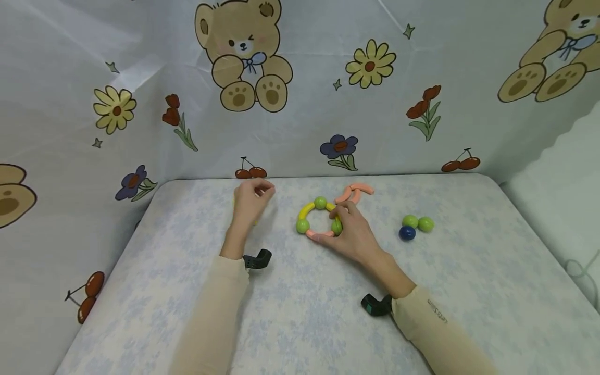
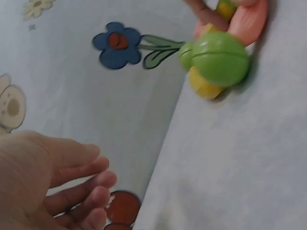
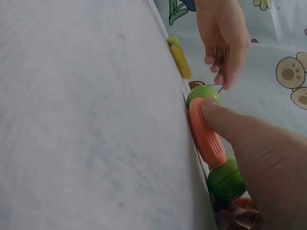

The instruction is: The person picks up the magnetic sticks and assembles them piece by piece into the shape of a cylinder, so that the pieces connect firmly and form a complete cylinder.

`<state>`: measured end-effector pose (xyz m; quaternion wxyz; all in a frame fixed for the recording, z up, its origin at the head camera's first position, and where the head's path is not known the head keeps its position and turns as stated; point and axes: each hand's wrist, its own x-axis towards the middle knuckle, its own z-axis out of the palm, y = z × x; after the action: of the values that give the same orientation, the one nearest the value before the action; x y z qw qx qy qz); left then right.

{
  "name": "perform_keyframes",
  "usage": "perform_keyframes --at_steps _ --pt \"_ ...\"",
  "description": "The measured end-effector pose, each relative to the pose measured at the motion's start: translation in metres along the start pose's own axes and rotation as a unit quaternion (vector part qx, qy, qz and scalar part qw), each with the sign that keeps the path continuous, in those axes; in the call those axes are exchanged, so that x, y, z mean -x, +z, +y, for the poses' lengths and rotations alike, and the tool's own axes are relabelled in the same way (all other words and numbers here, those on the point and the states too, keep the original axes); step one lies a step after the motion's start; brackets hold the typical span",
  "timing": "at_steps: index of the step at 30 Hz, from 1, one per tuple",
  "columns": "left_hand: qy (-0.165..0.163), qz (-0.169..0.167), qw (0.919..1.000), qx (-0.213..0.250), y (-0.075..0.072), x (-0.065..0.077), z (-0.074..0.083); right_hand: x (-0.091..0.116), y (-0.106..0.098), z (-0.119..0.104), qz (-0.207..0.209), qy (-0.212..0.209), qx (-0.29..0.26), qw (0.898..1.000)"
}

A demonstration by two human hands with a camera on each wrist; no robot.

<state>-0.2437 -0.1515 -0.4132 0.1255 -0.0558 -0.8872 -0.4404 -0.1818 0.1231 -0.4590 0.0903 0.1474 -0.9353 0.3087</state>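
Toward the far middle of the table lies a ring of green balls joined by curved yellow and pink pieces (image 1: 307, 209). My right hand (image 1: 354, 234) holds the ring at its right side, fingers at the yellow piece and thumb against the pink curved piece (image 3: 207, 134). To the left of the ring, my left hand (image 1: 250, 203) hovers with loosely bent fingers and nothing in them, as the left wrist view also shows. Beneath it, mostly hidden, are yellow pieces (image 3: 180, 62). Behind the right hand lie several loose pink curved pieces (image 1: 362, 188).
Two green balls (image 1: 425, 224) and a dark blue ball (image 1: 407, 233) sit together on the right of the table. A patterned cloth wall (image 1: 300, 125) rises along the back edge. A pale cable (image 1: 583, 271) hangs beyond the right edge.
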Motion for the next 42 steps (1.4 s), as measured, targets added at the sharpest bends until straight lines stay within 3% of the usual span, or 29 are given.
perform_keyframes --at_steps 3,6,9,11,14,19,22,26,32,37,42 --pt "-0.054 0.081 0.9939 -0.052 -0.028 -0.001 -0.012 -0.001 -0.001 -0.001 -0.001 -0.006 -0.001 1.000" --pt "-0.127 0.103 0.9809 -0.105 -0.048 0.001 -0.024 -0.001 0.000 -0.001 -0.003 -0.011 -0.001 1.000" --pt "-0.185 0.049 0.9713 -0.141 -0.060 0.003 -0.033 0.000 -0.001 -0.001 -0.003 -0.010 -0.001 1.000" --pt "-0.203 0.002 0.9678 -0.150 -0.064 0.003 -0.037 0.000 -0.001 -0.001 -0.002 -0.009 -0.005 1.000" --pt "-0.213 -0.041 0.9649 -0.148 -0.067 0.003 -0.039 0.000 -0.003 -0.001 -0.003 -0.007 -0.013 1.000" --pt "-0.215 -0.084 0.9608 -0.153 -0.066 0.003 -0.038 0.000 -0.003 -0.001 0.003 -0.017 -0.012 1.000" --pt "-0.218 -0.103 0.9543 -0.176 -0.064 0.003 -0.035 0.000 -0.003 0.001 0.007 -0.029 -0.013 0.999" --pt "-0.215 -0.105 0.9502 -0.199 -0.059 0.001 -0.034 0.000 -0.002 0.003 0.005 -0.035 -0.020 0.999" --pt "-0.228 -0.020 0.9565 -0.180 -0.056 0.000 -0.039 -0.001 -0.001 0.002 0.000 -0.029 -0.025 0.999" --pt "-0.188 0.043 0.9748 -0.112 -0.052 0.000 -0.029 -0.001 -0.001 0.001 -0.009 -0.030 -0.025 0.999" --pt "-0.138 0.049 0.9885 -0.040 -0.033 -0.001 -0.012 -0.001 -0.001 -0.001 -0.012 -0.025 -0.020 0.999"
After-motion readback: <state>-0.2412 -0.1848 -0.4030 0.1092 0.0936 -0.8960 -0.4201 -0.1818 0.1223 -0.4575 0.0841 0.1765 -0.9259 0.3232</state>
